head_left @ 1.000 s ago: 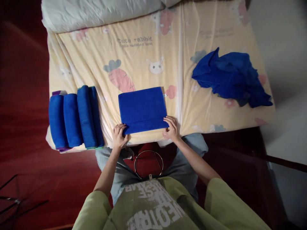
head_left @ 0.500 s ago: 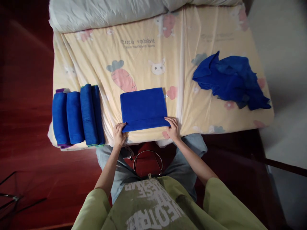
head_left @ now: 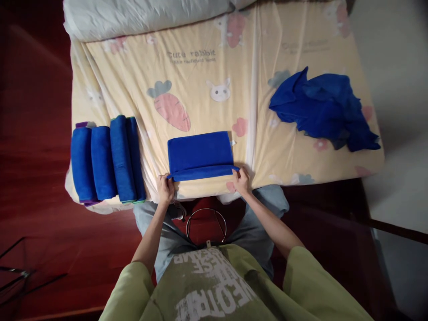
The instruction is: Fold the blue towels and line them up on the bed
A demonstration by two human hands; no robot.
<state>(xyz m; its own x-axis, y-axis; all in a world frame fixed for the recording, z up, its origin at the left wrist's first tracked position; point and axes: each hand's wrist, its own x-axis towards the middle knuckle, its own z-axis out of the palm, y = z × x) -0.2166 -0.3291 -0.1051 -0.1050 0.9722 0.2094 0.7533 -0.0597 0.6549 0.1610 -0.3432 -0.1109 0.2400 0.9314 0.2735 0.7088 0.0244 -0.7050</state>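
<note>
A blue cloth (head_left: 200,151) lies on the bed near its front edge, with a narrow fold along the side nearest me. My left hand (head_left: 165,189) pinches the left end of that fold. At its right end, my right hand (head_left: 241,180) grips the fold between thumb and fingers. A small white tag (head_left: 233,143) sticks out from the cloth's right edge. To the left, several rolled or folded blue cloths (head_left: 104,162) sit side by side. A crumpled heap of blue cloth (head_left: 324,109) is at the right.
The bed has a yellow sheet (head_left: 200,104) with rabbit and carrot prints. A grey-white quilt (head_left: 140,18) runs along the far side. Below the bed edge is a round metal stool frame (head_left: 206,209); thin black legs (head_left: 23,274) stand at lower left.
The front strip of the cloth has been lifted and folded further away from me, so the flat part is shorter. Both hands have closed on the fold's ends.
</note>
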